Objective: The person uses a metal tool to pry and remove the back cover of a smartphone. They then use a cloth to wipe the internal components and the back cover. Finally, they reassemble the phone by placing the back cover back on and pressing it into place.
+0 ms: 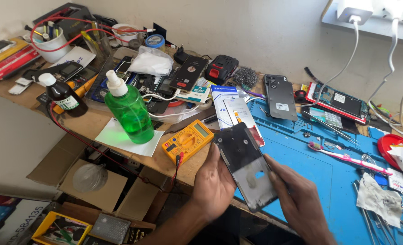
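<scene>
Fingers [220, 159] of the left hand [214, 183] are curled around the left edge of a dark phone screen panel [247, 164], thumb side along its long edge; grip is closed on the panel. The right hand [296, 199] meets the panel from the right, fingers [274, 178] closed against its lower right edge, so both hands carry it. The panel is held tilted, in the air, above the front edge of the wooden bench [88, 124] and the near-left corner of the blue work mat [310, 168]; its surface is smudged and reflects a pale patch. Just left of the panel, on the bench, lies a yellow multimeter [188, 140], with a red lead running down from it. Further left, a green spray bottle [128, 109] stands upright on a sheet of white paper [120, 137], and a dark brown bottle [65, 94] stands well left of that. Behind the panel is a white and blue package [231, 106]; beside it, on the mat, a grey phone back cover [279, 97]. To the right on the mat: a pink and white toothbrush [346, 158], an opened phone [339, 102] in a red frame, and a crumpled stained tissue [380, 195].
</scene>
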